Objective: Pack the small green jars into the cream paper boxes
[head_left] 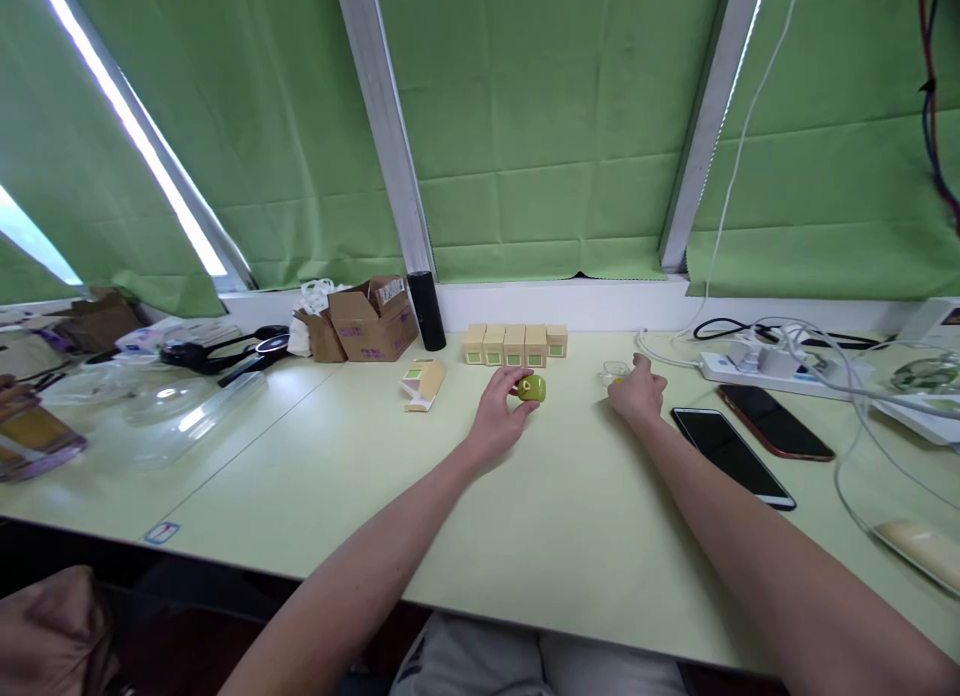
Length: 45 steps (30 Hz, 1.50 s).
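Observation:
My left hand point(500, 416) grips a small, rounded green container point(532, 388) with a pale mark on its side, just above the table or resting on it; I cannot tell which. To the right, my right hand point(637, 388) reaches over the table with its fingers curled. Close by its fingertips lie small clear plastic pieces point(613, 369) with a bit of yellow. Whatever the fingers hold is hidden. Several small tan boxes point(514, 346) with green labels stand in a row behind my hands. An opened tan box point(424, 384) lies left of my left hand.
A black cylinder point(426, 311) and a brown cardboard box point(373, 321) stand at the back. Two phones, one white-edged point(731, 456) and one red-edged point(775, 421), lie right of my right arm. Behind them is a power strip point(780, 373) with cables. Clear plastic packaging point(199, 416) lies left.

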Each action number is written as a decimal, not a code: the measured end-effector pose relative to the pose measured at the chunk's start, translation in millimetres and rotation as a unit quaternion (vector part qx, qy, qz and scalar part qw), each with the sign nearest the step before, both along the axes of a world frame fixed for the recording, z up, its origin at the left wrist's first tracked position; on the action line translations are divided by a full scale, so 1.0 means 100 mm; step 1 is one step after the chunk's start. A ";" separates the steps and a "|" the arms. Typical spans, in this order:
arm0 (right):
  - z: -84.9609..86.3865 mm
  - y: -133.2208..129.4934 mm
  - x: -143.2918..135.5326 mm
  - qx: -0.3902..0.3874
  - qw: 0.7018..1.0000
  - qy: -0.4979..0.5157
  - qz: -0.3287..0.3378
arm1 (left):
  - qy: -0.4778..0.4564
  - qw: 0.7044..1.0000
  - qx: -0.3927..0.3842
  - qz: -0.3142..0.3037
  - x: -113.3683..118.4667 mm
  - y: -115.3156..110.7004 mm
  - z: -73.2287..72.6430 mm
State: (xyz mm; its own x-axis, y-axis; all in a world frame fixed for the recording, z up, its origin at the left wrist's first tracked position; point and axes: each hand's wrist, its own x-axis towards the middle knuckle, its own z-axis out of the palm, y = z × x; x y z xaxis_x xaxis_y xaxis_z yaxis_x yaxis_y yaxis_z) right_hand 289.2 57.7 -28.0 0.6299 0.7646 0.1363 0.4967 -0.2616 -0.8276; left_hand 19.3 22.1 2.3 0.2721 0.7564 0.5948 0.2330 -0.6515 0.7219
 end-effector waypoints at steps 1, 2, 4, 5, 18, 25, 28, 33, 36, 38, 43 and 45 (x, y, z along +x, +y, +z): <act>0.01 0.03 0.03 -0.004 0.999 0.031 0.013 | -0.001 1.000 -0.002 -0.003 0.00 0.00 0.00; 0.03 0.06 0.06 -0.003 0.999 0.043 0.017 | -0.003 1.000 -0.005 -0.005 0.00 0.01 0.00; 0.04 0.09 0.10 0.003 0.998 0.065 0.026 | -0.008 1.000 -0.011 -0.006 -0.01 0.01 -0.01; 0.05 0.09 0.12 0.010 0.997 0.073 0.028 | -0.013 1.000 -0.014 -0.006 -0.01 0.01 0.00; 0.35 -0.32 -0.52 0.170 0.894 0.381 0.162 | -0.160 0.982 -0.100 -0.015 -0.01 0.15 -0.05; 0.34 -0.70 -0.80 0.163 0.709 0.627 0.280 | -0.226 0.963 -0.143 -0.037 -0.01 0.19 -0.03; 0.32 -0.78 -0.83 0.156 0.722 0.606 0.295 | -0.238 0.956 -0.162 -0.047 -0.01 0.20 -0.03; 0.29 -0.81 -0.87 0.175 0.800 0.514 0.254 | -0.272 0.940 -0.192 -0.066 -0.03 0.24 -0.07; 0.22 -0.79 -0.90 0.188 0.841 0.446 0.240 | -0.286 0.933 -0.207 -0.076 -0.04 0.25 -0.08; 0.18 -0.77 -0.92 0.200 0.856 0.408 0.245 | -0.287 0.931 -0.211 -0.078 -0.05 0.24 -0.07; 0.13 -0.80 -0.99 0.216 0.867 0.369 0.256 | -0.274 0.936 -0.207 -0.080 -0.05 0.23 -0.06; 0.14 -0.81 -1.01 0.217 0.865 0.370 0.260 | -0.267 0.938 -0.204 -0.080 -0.05 0.22 -0.07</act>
State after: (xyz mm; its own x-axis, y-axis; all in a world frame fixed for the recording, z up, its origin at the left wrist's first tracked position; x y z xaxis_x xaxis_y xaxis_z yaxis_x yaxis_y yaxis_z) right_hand 187.9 -23.5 -13.7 0.2543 0.9487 0.1878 -0.2536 0.2528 -0.9337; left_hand 14.5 44.3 -4.6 0.1459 0.9257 0.3489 -0.3104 -0.2920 0.9046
